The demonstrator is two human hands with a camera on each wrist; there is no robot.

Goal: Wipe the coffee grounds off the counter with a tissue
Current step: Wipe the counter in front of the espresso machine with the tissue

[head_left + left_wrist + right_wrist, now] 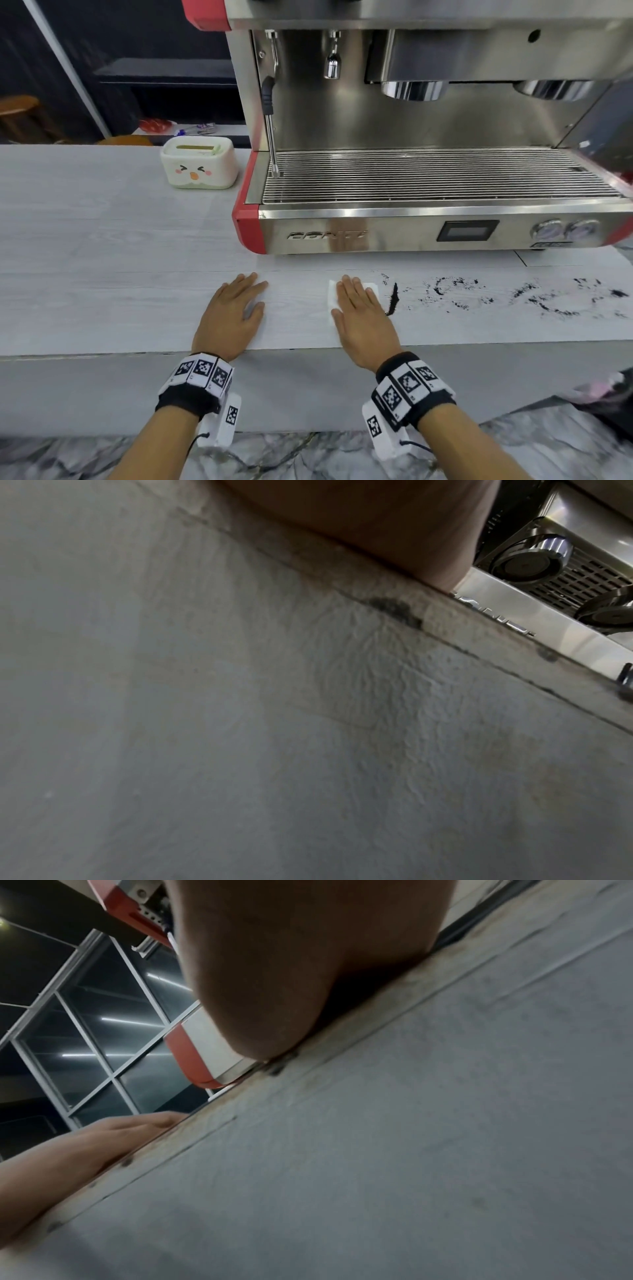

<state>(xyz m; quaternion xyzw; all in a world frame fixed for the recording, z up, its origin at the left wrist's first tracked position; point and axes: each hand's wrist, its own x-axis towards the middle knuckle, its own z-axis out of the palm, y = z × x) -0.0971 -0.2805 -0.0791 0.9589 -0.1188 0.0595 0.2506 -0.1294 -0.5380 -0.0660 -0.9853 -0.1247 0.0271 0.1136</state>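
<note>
My right hand (pixel 359 301) lies flat, fingers straight, pressing a white tissue (pixel 333 295) onto the pale counter (pixel 102 257). Just right of the tissue a dark ridge of coffee grounds (pixel 394 298) is gathered, and more scattered grounds (pixel 534 296) spread rightward along the counter. My left hand (pixel 236 305) rests flat on the bare counter, apart from the tissue and holding nothing. The wrist views show only the heel of each hand (pixel 377 520) (pixel 301 961) against the counter's front face; the tissue is hidden there.
A red and steel espresso machine (pixel 428 222) stands right behind the grounds, its steam wand (pixel 270 130) hanging over the drip tray. A cream tissue box with a cartoon face (pixel 198 164) sits at the back left. The counter's front edge (pixel 137 353) runs under both wrists.
</note>
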